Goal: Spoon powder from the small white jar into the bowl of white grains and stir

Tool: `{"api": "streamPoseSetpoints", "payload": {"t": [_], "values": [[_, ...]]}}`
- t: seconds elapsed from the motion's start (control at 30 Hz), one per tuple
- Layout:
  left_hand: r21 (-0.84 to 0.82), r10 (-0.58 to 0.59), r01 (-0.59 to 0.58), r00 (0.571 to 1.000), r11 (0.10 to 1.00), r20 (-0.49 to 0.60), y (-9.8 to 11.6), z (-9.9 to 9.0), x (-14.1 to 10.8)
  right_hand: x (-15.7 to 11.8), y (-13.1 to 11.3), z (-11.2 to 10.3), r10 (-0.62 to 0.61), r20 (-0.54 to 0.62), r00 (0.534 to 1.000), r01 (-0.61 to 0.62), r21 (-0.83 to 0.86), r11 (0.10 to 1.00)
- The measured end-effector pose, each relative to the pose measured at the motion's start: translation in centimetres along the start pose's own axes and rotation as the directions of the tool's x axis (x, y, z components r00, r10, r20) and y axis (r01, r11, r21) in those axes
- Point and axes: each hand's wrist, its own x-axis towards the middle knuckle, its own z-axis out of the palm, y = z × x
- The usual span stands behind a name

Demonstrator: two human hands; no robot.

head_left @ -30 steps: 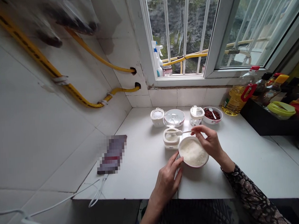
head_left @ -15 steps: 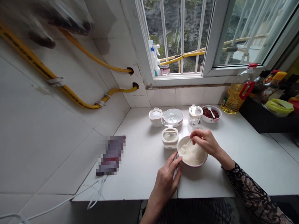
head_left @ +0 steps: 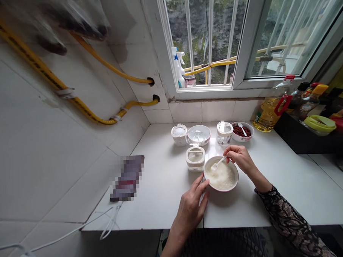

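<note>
A round bowl of whitish, grainy, wet-looking contents stands near the counter's front edge. My right hand pinches the handle of a small white spoon, whose head rests at the surface of the contents. At the bowl's left side, my left hand steadies the rim with its fingertips, the thumb and fingers somewhat apart. Just behind and left of the bowl is a lidded white container. Farther back are another white container, a bowl of clear liquid, a clear-sided jar and a bowl of dark red bits with a white spoon.
An oil bottle and a black box of condiments stand at the right rear. A pixelated dark object and a white cable lie at the left. Behind the white counter is a barred window.
My right hand has shifted slightly right, and the spoon's head now shows above the contents. The mixture looks wetter. My left hand has stayed at the rim.
</note>
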Motion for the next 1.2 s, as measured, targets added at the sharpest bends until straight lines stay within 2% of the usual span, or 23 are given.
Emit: {"api": "streamPoseSetpoints", "payload": {"t": [0.17,0.47,0.8,1.2], "values": [[-0.007,-0.007,0.007,1.0,1.0,0.003,0.0,0.0,0.0,0.3,0.5,-0.1,0.034,-0.005,0.999,-0.034,-0.009,0.999],[-0.017,-0.004,0.005,1.0,1.0,0.002,0.2,-0.1,0.1,0.5,0.3,-0.3,0.137,0.021,0.99,-0.138,0.128,0.982],[-0.003,-0.012,0.012,1.0,1.0,-0.003,0.2,0.1,0.0,0.8,0.4,-0.5,0.154,0.035,0.987,-0.158,0.155,0.975],[0.0,0.004,-0.004,1.0,1.0,-0.011,0.2,0.1,0.1,1.0,0.2,-0.8,0.204,0.054,0.978,-0.21,0.301,0.93]]}}
